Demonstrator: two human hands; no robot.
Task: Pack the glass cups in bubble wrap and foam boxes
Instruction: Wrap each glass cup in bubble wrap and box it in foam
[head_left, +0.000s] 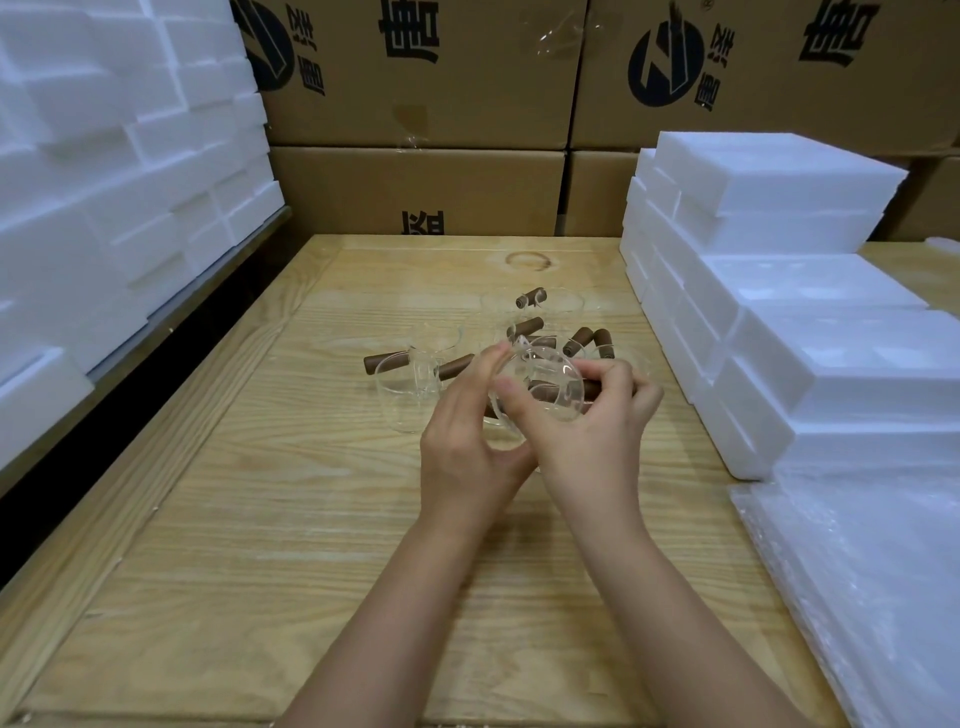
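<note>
The left hand (467, 441) and right hand (592, 421) grip one glass cup (545, 379) — foam boxes (810, 332) stacked beside.

Stacked brown cardboard boxes (415, 176): large black Chinese characters (410, 28), printed upside down, beside a round black logo (666, 61); reading uncertain.

Bare forearms (415, 597), left grip (467, 441) and right grip (587, 426) with short nails
</note>
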